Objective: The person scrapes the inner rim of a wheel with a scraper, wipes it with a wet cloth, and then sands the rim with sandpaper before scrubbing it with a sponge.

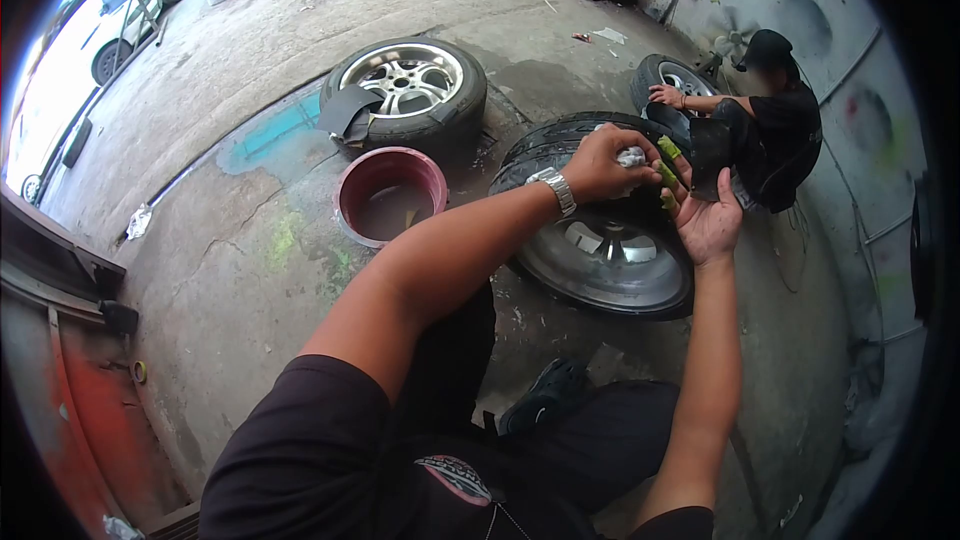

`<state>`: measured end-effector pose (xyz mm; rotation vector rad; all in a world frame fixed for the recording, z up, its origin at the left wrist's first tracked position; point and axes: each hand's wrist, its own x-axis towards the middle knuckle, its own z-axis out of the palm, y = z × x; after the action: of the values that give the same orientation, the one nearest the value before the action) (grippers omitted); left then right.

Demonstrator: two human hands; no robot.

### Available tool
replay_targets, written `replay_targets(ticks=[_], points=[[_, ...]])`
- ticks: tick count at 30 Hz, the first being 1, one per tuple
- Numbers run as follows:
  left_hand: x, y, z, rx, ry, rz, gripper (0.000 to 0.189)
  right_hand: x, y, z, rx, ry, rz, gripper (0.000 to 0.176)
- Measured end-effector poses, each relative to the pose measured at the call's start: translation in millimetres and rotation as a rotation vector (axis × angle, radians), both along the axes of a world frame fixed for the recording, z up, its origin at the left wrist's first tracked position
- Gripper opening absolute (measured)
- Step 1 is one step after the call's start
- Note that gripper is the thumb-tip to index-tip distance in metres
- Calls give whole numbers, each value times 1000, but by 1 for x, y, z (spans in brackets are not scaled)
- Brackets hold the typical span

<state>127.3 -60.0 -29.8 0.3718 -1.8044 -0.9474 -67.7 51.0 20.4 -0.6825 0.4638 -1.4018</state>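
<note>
My left hand (610, 165), with a metal watch on the wrist, pinches a small whitish crumpled piece (630, 157) above a tyre. Close beside it, my right hand (708, 225) is palm up with fingers apart. Yellow-green wrapping (669, 148) shows around its fingertips. A dark sheet (711, 145) appears just beyond the right hand; whether it touches the hand is unclear. Below both hands lies a large black tyre (540, 145) with a silver rim (610, 275), partly hidden by my left hand and forearm.
A reddish tub (353, 195) of murky liquid stands left of the near wheel. Behind it lies another wheel (410, 80) with a dark flap on it. At the right, a co-worker (785, 125) in black sits by a third wheel (665, 73), near the wall (850, 70).
</note>
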Motion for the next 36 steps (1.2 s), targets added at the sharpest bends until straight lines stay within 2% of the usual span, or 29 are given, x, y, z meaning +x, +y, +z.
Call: replay_targets(ticks=[3,6,9,15,18,21,24,27,33,36], points=[[-1,-1,-1,20,-7,-7,25,-2,-1,-2,-66,17,1,68],[-7,-9,-10,-87,17,47,27,-3,-2,-3,-58,-1,16,67],[2,-4,2,82,-19,-105,29,-1,-2,0,-5,-10,-1,66],[10,6,17,208,-112,-98,30,7,-1,1,-66,7,20,65],[7,2,11,314,-66,-156,30,11,0,3,-55,-32,-3,64],[2,0,4,213,-2,-94,32,15,2,6,-71,-40,-56,61],[8,8,11,356,27,-158,35,12,-1,3,-144,-46,-80,58],[16,8,19,389,-35,-301,36,13,-2,5,-164,-55,-71,57],[16,2,18,341,-142,-333,32,10,-7,0,-210,-79,14,55],[14,-3,13,309,-95,-355,32,10,-8,-1,-198,-72,13,55]])
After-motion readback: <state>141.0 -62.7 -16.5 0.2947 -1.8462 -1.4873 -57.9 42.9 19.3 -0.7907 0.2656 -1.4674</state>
